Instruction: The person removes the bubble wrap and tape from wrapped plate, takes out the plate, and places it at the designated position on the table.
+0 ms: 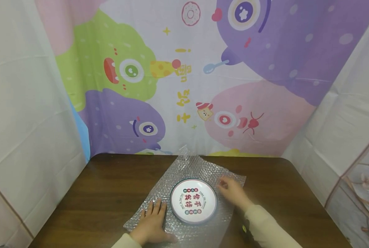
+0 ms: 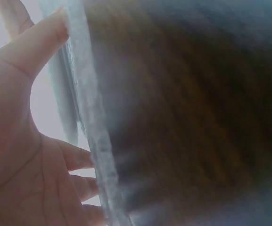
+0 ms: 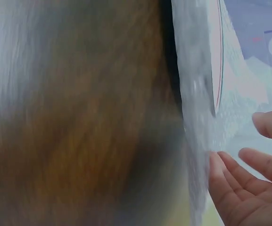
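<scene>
A round white plate [image 1: 193, 201] with a dark rim, a thin red ring and printed red characters lies face up on a sheet of bubble wrap [image 1: 200, 168]. My left hand [image 1: 153, 222] rests on the wrap to the left of the plate, its fingers spread; the left wrist view has its fingertips right at the wrap. Just right of the plate is my right hand [image 1: 232, 192], over the wrap, with fingers loosely bent. In the right wrist view its fingers [image 3: 225, 183] meet the wrap while the thumb stands apart, nothing pinched between them.
The wrap lies on a dark wooden table [image 1: 110, 186], one corner reaching the table's back edge. Behind hangs a cloth [image 1: 184, 137] printed with cartoon monsters. Pale sheets [image 1: 23, 103] line both sides. Something dark with a yellow-green spot [image 1: 244, 228] shows beside the right sleeve.
</scene>
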Available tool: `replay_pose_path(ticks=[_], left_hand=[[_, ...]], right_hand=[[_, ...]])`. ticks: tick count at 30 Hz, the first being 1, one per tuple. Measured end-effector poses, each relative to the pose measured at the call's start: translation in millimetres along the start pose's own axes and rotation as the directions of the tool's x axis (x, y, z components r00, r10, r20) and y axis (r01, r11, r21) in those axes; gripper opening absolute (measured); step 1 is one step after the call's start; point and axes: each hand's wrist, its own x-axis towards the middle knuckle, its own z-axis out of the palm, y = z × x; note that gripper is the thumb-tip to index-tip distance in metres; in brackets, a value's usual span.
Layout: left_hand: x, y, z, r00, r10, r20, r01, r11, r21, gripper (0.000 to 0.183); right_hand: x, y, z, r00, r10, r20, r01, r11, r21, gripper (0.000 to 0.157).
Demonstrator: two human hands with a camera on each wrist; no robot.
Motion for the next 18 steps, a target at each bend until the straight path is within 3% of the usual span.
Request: replay_pose_path(ticks=[8, 18], left_hand=[[1.2, -1.3, 1.6, 1.000, 0.000, 0.013, 0.000, 1.000, -0.005, 0.127], [0.7, -1.2, 0.7, 1.000, -0.005, 0.022, 0.005, 1.000, -0.005, 0.126]], right_hand=[[-1, -4, 14.8, 0.989, 0.125, 0.078, -0.131, 0.988, 0.081, 0.044], [-1, -8, 23.4, 0.975, 0.179, 0.133, -0.192, 0.976, 0.101, 0.040]])
